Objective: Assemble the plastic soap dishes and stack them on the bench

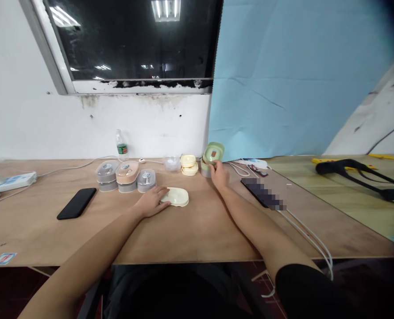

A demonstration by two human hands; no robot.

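Observation:
My left hand [152, 200] lies on the wooden table [190, 230] with its fingers resting flat on the left end of a pale yellow lid [177, 196]. My right hand [218, 174] reaches farther back and grips the green container [206, 169] at its base. That container's green lid [213, 153] is tilted up and open, showing a brown patch inside. Just left of it sit stacked pale yellow container parts [189, 164] and a small clear container [171, 163].
Stacked grey and peach lidded containers [126, 176] stand left of my left hand. A black phone [76, 203] lies farther left, another phone [262, 193] with white cables on the right. A water bottle [121, 145] stands at the wall, a power strip [11, 180] at far left, black straps [359, 173] at far right.

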